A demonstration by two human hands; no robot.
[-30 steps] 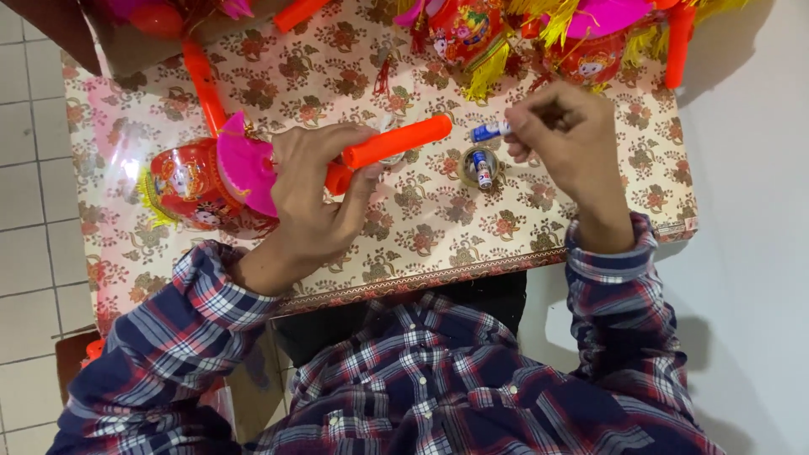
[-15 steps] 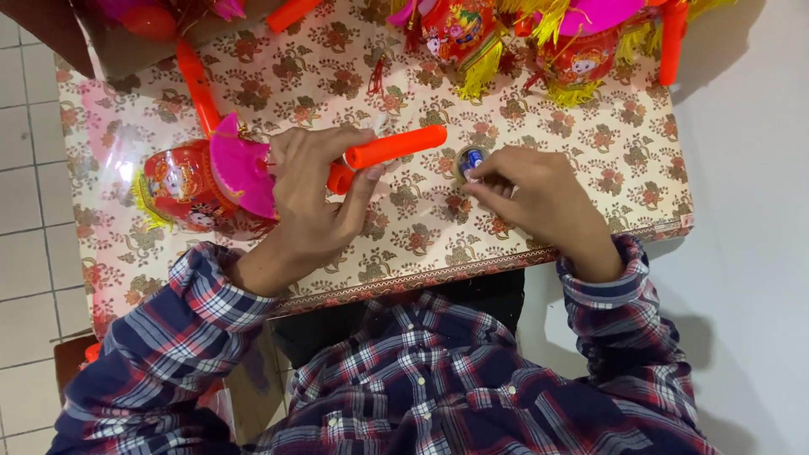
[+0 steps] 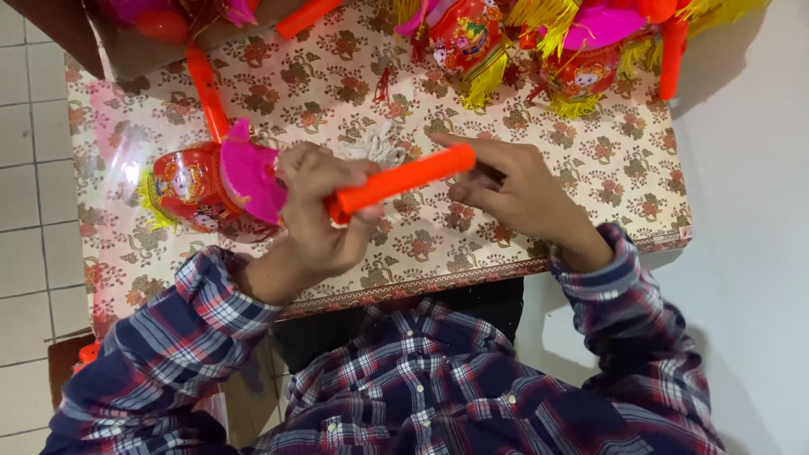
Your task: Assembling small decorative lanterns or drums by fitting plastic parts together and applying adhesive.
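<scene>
My left hand (image 3: 316, 223) grips the orange handle (image 3: 396, 179) of a red lantern (image 3: 190, 185); my right hand (image 3: 514, 190) pinches the handle's far end over the patterned surface (image 3: 590, 168).

An orange handle (image 3: 403, 179) tilts above the floral table, joined to a red lantern (image 3: 190, 185) with pink cap (image 3: 250, 170).

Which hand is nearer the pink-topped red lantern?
Left. The left hand touches the lantern, gripping its orange handle; the right hand is at the handle's far end.
</scene>
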